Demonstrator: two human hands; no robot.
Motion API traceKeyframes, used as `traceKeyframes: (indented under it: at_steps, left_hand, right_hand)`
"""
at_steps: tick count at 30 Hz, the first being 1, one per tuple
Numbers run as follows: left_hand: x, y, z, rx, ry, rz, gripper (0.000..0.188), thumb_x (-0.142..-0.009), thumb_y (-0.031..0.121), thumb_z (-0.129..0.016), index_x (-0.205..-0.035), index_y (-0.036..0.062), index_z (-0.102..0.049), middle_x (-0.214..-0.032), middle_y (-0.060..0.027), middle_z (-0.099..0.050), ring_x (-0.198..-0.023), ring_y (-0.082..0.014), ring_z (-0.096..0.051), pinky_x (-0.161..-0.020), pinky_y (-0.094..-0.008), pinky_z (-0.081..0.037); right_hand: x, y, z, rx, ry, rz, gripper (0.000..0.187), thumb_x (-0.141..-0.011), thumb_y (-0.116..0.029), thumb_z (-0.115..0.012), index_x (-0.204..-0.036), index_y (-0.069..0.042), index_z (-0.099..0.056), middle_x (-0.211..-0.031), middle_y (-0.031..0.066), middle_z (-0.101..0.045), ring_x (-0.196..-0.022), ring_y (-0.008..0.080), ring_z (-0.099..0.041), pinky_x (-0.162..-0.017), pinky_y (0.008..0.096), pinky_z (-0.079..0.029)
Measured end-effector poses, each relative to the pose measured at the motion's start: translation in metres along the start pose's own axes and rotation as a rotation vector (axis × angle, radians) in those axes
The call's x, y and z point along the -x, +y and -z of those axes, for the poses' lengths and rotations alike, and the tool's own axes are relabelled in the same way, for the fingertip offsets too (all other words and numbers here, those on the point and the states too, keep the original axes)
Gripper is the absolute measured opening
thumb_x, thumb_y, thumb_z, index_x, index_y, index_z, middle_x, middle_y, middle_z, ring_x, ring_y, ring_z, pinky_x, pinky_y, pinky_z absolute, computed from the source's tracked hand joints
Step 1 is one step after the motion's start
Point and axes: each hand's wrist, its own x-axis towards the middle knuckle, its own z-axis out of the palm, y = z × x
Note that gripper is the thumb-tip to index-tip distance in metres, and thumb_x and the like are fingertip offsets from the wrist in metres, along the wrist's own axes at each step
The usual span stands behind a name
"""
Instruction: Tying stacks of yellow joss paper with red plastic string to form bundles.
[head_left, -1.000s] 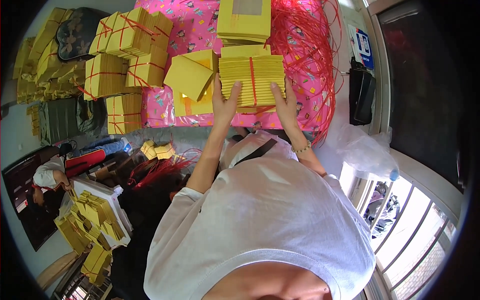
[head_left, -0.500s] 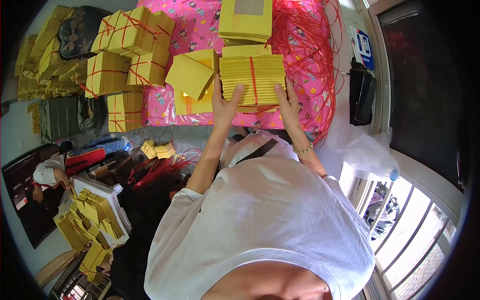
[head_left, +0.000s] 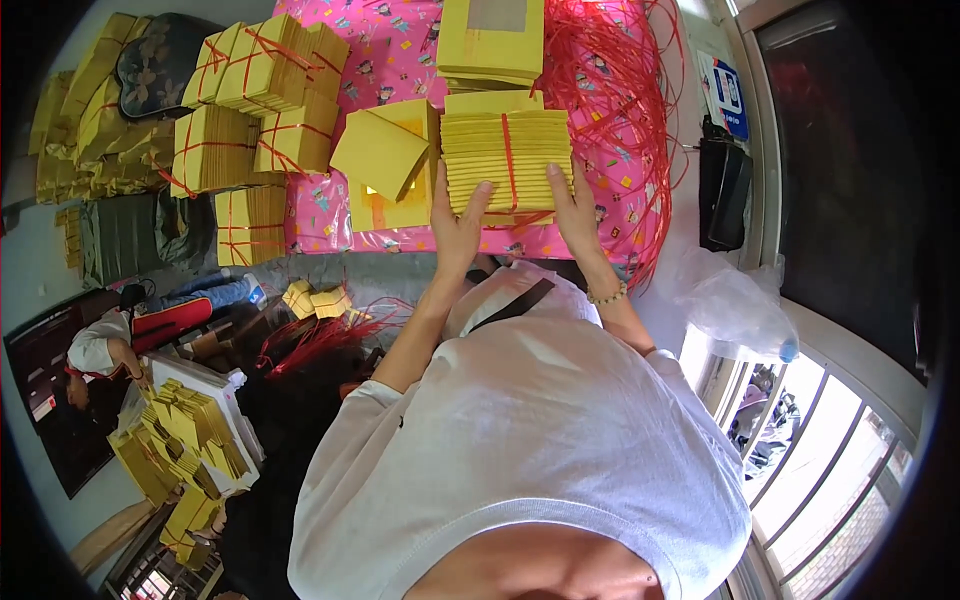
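Note:
Between my two hands sits a thick bundle of yellow envelopes (head_left: 475, 158), its folded edges facing me and a red strap (head_left: 508, 160) running round its middle. My left hand (head_left: 457, 228) grips the left side, thumb on the near face. On the right side, my right hand (head_left: 577, 218) presses in the same way. Both hands are closed on the bundle, and their other fingers are partly hidden. Just left of it lie a loose yellow envelope (head_left: 378, 152) and a flat yellow stack (head_left: 365, 212). Behind it rises a taller stack of yellow envelopes (head_left: 460, 45).
A pink patterned cover (head_left: 385, 75) spreads over the table. Strapped yellow bundles (head_left: 262, 75) are piled at its left, and loose red straps (head_left: 620, 100) tangle along its right. A clear plastic bag (head_left: 735, 300) hangs by the window bars. Another person (head_left: 105, 340) is at a white table, lower left.
The bundle has shifted slightly right and nearer to me, with both hands still on it. My left hand has slid a little down and right.

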Motion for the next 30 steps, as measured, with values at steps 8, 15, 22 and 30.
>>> traceKeyframes:
  at_steps: [8,15,22,30]
  left_hand:
    - [0.001,0.002,-0.008,0.064,0.044,0.017,0.074,-0.087,0.021,-0.066,-0.138,-0.0129,-0.025,-0.126,-0.0200,-0.051,-0.111,-0.0206,-0.052,-0.095,-0.0285,-0.041]
    - [-0.005,-0.007,-0.001,0.010,0.128,0.050,0.062,-0.090,0.023,-0.063,-0.133,-0.0126,-0.037,-0.114,-0.0152,-0.058,-0.102,-0.0157,-0.053,-0.089,-0.0269,-0.042]
    - [-0.006,-0.003,-0.005,0.029,0.144,0.065,0.053,-0.093,0.025,-0.057,-0.129,-0.0119,-0.042,-0.110,-0.0138,-0.060,-0.098,-0.0153,-0.054,-0.086,-0.0262,-0.043]
    - [-0.008,-0.015,-0.003,-0.036,0.129,0.038,0.057,-0.095,0.028,-0.052,-0.131,-0.0134,-0.038,-0.119,-0.0204,-0.057,-0.108,-0.0203,-0.053,-0.093,-0.0288,-0.040]
  right_hand:
    - [0.005,-0.003,0.000,-0.059,-0.016,0.013,0.059,-0.097,-0.032,-0.049,-0.139,0.005,-0.030,-0.133,0.0185,-0.047,-0.120,0.0214,-0.046,-0.101,0.0293,-0.034]
    - [0.029,-0.008,0.000,0.550,0.286,0.219,0.050,-0.090,-0.030,-0.061,-0.124,0.004,-0.050,-0.111,0.0135,-0.057,-0.103,0.0165,-0.054,-0.091,0.0294,-0.042]
    - [0.029,-0.011,-0.003,0.346,0.334,0.219,0.034,-0.084,-0.024,-0.069,-0.102,0.003,-0.058,-0.088,0.0099,-0.061,-0.080,0.0148,-0.059,-0.075,0.0282,-0.048]
    - [0.031,-0.017,0.001,0.465,0.330,0.306,0.033,-0.082,-0.025,-0.070,-0.100,0.001,-0.060,-0.079,0.0123,-0.063,-0.073,0.0234,-0.062,-0.067,0.0334,-0.048]
